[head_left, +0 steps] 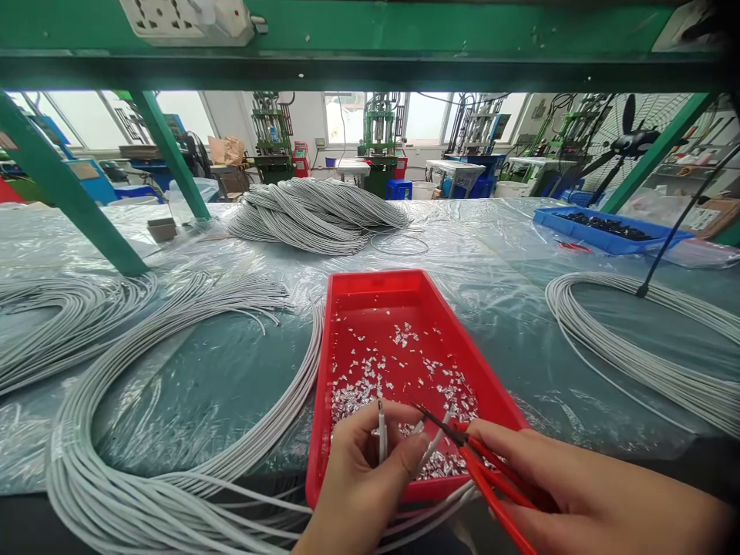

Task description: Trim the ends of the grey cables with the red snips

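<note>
My left hand [370, 470] is closed around white cable [382, 438], with one dark-tipped end standing up between the fingers and other ends angled to the right. In my right hand [537, 478] are red-handled pliers or cutters [477, 455]; the exact kind is not plain. Their dark, narrow jaws point left, close to the fingertips of my left hand and the cable ends. Both hands are above the near end of a red tray [375, 301]. Small silvery foil scraps [361, 385] lie scattered over its floor.
Looped white cables [86, 432] spread along the left, and another coil [613, 339] lies at right. A big cable heap [317, 216] sits behind the tray. A blue tray [601, 231] with black parts stands at back right. Green frame posts [167, 154] rise from the plastic-covered table.
</note>
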The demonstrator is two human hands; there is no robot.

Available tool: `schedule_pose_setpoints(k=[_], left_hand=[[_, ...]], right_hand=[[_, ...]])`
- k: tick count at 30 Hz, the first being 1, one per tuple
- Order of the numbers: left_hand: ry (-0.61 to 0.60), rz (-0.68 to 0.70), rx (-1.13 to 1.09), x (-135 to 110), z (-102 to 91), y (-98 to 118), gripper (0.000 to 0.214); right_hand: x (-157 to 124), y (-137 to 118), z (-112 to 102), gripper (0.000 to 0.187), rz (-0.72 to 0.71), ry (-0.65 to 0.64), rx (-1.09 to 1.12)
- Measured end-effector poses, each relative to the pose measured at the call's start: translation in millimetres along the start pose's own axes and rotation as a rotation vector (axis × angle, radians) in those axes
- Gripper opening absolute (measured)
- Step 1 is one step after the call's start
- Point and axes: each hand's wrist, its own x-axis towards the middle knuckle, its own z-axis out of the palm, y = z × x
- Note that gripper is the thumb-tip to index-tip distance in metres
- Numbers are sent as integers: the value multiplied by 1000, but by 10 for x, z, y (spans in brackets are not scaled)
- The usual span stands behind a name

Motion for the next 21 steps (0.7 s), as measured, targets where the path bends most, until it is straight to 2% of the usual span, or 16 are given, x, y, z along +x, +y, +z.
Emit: schedule_pose_setpoints(k=[3,5,7,9,10,12,13,14,17,19,21], left_hand=[[-21,-8,14,-4,2,11,34],[-34,-43,63,-2,-26,9,31],[-73,21,170,7,-89,-2,22],[-139,188,341,23,-179,-18,14],[-185,259,430,32,-227,-24,14],[-274,251,541,46,-315,-25,21],[-298,197,544,50,-351,-17,25],[-314,136,518,52,-380,-4,29],[-338,80,446,50,-435,52,36],[-392,62,438,40,-447,80,38],[-382,-9,350,22,-437,84,40]], right_hand=[[-23,31,-57,36,77,-154,-149],[-54,95,-62,52,153,-154,-172],[-80,128,-36,79,248,-40,-28],[-82,89,8,102,303,198,207],[-72,43,29,100,291,318,318],[-36,-70,51,71,246,459,473],[-14,-120,49,55,234,463,520],[7,-155,40,48,233,447,557],[34,-138,-3,45,248,418,596],[3,-33,-9,40,148,371,552],[-69,112,23,34,36,350,507]])
